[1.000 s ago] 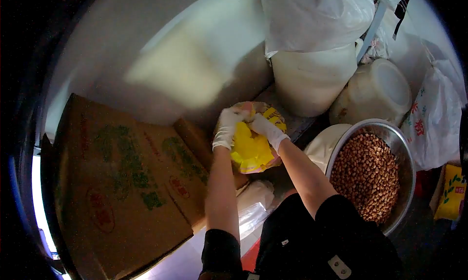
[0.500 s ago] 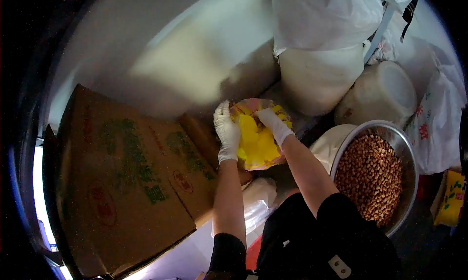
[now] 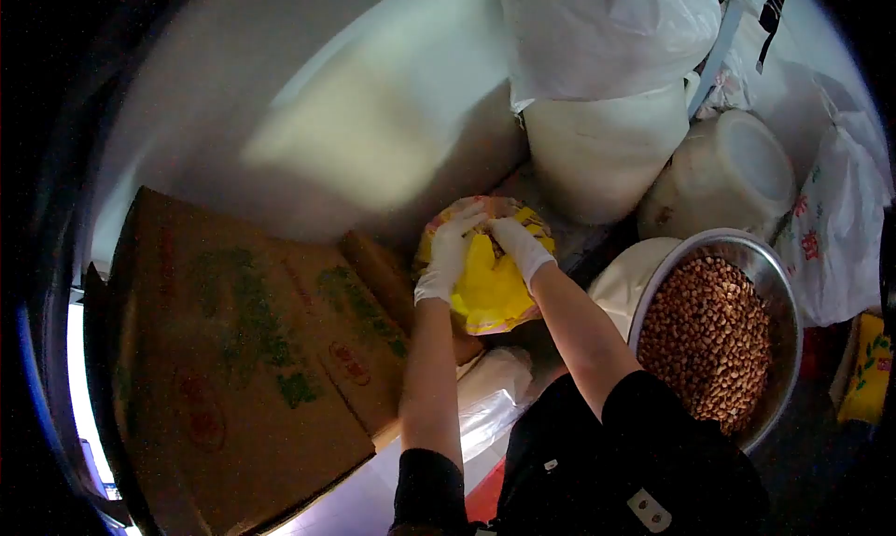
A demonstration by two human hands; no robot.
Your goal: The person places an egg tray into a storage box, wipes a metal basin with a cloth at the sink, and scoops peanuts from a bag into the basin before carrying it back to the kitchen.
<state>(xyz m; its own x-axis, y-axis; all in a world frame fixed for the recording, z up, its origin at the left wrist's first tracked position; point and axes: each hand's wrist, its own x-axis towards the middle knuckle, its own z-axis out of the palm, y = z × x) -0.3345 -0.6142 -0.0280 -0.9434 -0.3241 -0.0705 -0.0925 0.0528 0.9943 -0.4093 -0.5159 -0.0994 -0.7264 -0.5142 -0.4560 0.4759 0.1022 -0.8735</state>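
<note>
A round opened bag with a bright yellow inside and a pink patterned rim lies in front of me. My left hand, in a white glove, reaches over its left side, fingers pointing at the upper middle. From the right, my right hand, also gloved, rests on the upper part of the bag, close to the left fingertips. Both hands look curled at the bag's top, but what the fingertips pinch, if anything, is hidden. A metal bowl full of brown nuts stands to the right.
Large cardboard boxes fill the left. Behind stand a white bucket under a plastic bag and a tilted tub. A white printed bag hangs right, above a yellow packet. Clear plastic lies near my body.
My left hand has moved from the bag's left edge inward over its top, nearer my right hand. The view has shifted slightly. My right hand stays on the bag's upper right.
</note>
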